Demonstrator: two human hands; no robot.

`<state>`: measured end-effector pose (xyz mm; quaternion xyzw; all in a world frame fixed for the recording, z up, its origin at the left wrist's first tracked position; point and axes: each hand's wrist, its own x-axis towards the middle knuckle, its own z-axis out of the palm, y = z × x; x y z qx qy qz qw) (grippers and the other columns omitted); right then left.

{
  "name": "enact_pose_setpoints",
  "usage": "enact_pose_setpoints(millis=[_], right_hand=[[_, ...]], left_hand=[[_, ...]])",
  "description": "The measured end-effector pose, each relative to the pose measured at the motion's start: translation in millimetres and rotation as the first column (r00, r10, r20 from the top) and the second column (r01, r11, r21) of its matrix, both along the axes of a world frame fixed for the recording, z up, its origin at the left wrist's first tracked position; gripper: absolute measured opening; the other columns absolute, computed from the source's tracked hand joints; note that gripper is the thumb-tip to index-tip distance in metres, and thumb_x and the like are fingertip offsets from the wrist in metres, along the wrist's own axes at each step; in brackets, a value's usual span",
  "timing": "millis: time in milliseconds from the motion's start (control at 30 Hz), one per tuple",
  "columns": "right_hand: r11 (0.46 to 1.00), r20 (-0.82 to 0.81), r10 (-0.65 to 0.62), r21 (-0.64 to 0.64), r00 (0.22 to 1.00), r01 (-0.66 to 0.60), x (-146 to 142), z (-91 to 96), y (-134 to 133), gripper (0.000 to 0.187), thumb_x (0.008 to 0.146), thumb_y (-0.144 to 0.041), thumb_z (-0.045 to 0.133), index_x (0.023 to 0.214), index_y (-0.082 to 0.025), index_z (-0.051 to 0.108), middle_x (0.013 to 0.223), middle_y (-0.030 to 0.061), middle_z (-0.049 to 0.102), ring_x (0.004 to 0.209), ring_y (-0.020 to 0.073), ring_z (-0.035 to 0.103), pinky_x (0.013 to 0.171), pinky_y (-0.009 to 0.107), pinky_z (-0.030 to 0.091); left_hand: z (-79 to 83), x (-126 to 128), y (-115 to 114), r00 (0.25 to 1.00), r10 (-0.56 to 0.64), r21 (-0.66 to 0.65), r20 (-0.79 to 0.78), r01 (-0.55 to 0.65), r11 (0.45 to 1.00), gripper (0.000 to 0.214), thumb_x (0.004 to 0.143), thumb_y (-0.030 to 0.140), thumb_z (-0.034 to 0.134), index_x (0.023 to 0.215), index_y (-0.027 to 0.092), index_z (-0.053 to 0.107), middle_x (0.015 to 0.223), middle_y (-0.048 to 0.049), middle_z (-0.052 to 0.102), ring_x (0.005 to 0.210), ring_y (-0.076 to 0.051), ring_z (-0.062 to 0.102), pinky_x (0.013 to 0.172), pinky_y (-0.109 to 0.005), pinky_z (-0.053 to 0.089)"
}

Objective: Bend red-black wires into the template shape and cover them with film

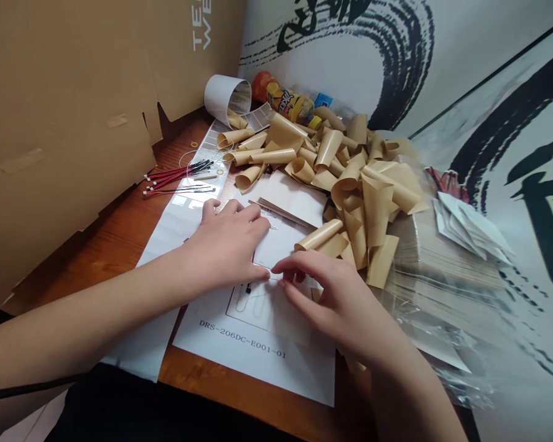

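Observation:
My left hand [228, 242] lies palm down on a white printed template sheet [258, 344], fingers curled and pressing a small white sticker. My right hand [325, 294] rests just right of it, thumb and fingertips pinched on the edge of the same white piece. A thin black and red wire end [249, 283] shows between the two hands on the sheet. What lies under the palms is hidden.
A heap of curled tan backing papers [345, 172] fills the back of the wooden table [120, 236]. Red and black wire leads [179, 178] lie on a label sheet at left. A label roll [225, 98], snack bag [290, 104], cardboard wall and plastic-wrapped stack [442, 270] surround the spot.

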<state>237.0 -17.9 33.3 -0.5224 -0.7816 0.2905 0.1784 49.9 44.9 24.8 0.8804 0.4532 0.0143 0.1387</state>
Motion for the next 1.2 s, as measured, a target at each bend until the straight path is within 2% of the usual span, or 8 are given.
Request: enact_pose_setpoints(millis=[133,233,433,667,767,933,1200], right_hand=[[0.996,-0.093,0.04,-0.075,0.995,-0.047,0.9,4.9,-1.1,0.028,0.082,-0.002,0.051,0.088,-0.022,0.071,0.082,-0.0008,0.071,0.077,0.0143,0.064,0.07,0.025,0.049],[0.994,-0.116,0.057,-0.084,0.992,-0.067,3.1,2.7,1.8,0.035,0.08,0.002,0.048,0.084,-0.022,0.073,0.081,-0.0006,0.071,0.079,0.0138,0.066,0.07,0.024,0.049],[0.998,-0.166,0.049,0.045,0.985,-0.043,2.9,-9.1,7.4,0.032,0.085,-0.003,0.052,0.086,-0.024,0.075,0.081,0.0007,0.072,0.076,0.0149,0.066,0.068,0.027,0.049],[0.986,-0.079,-0.002,0.167,0.997,0.015,-0.3,-10.7,4.6,0.013,0.09,-0.016,0.061,0.082,-0.021,0.07,0.08,0.002,0.067,0.067,0.0136,0.061,0.062,0.027,0.046],[0.976,-0.042,-0.015,0.219,0.999,0.024,-3.4,-9.8,1.2,0.014,0.092,-0.017,0.057,0.082,-0.019,0.066,0.08,0.0025,0.064,0.066,0.0132,0.059,0.06,0.026,0.044],[0.968,-0.075,-0.001,0.25,0.997,0.02,-12.9,-11.9,-2.6,0.016,0.094,-0.017,0.052,0.082,-0.018,0.062,0.078,0.0015,0.06,0.062,0.0114,0.054,0.058,0.026,0.042],[0.947,-0.145,-0.062,0.305,0.988,0.104,-23.6,-12.6,-10.8,0.021,0.096,-0.02,0.052,0.075,-0.02,0.057,0.07,0.0005,0.055,0.065,0.0137,0.054,0.059,0.026,0.042]], left_hand=[[-0.1,0.1,0.0,1.0,0.001,-0.011,0.014,-0.001,1.0,0.057,0.078,0.056,0.068,0.123,0.021,0.064,0.128,-0.0112,0.059,0.121,-0.037,0.047,0.103,-0.062,0.028],[-0.4,-0.4,0.4,1.0,0.006,-0.012,0.021,-0.005,1.0,0.059,0.076,0.055,0.068,0.124,0.021,0.064,0.128,-0.0114,0.059,0.12,-0.037,0.047,0.104,-0.061,0.027],[1.2,-1.1,0.0,1.0,-0.005,-0.008,0.02,0.005,1.0,0.056,0.08,0.057,0.067,0.123,0.021,0.065,0.129,-0.0112,0.06,0.121,-0.038,0.048,0.103,-0.06,0.028],[0.9,-0.8,-0.5,1.0,-0.006,0.003,0.023,0.006,1.0,0.055,0.08,0.055,0.067,0.122,0.021,0.065,0.127,-0.0121,0.06,0.12,-0.037,0.048,0.103,-0.062,0.027],[0.5,-1.2,-0.5,1.0,-0.004,-0.003,0.024,0.004,1.0,0.056,0.08,0.056,0.067,0.123,0.02,0.064,0.127,-0.0118,0.06,0.121,-0.037,0.048,0.103,-0.062,0.028],[0.7,-2.3,-0.5,1.0,-0.003,0.008,0.03,0.003,1.0,0.055,0.081,0.056,0.067,0.124,0.021,0.064,0.127,-0.0116,0.06,0.122,-0.037,0.048,0.102,-0.062,0.029],[5.2,-2.6,-0.3,1.0,0.002,-0.018,0.017,-0.002,1.0,0.057,0.082,0.057,0.067,0.125,0.02,0.063,0.129,-0.0121,0.06,0.123,-0.037,0.048,0.104,-0.062,0.028]])
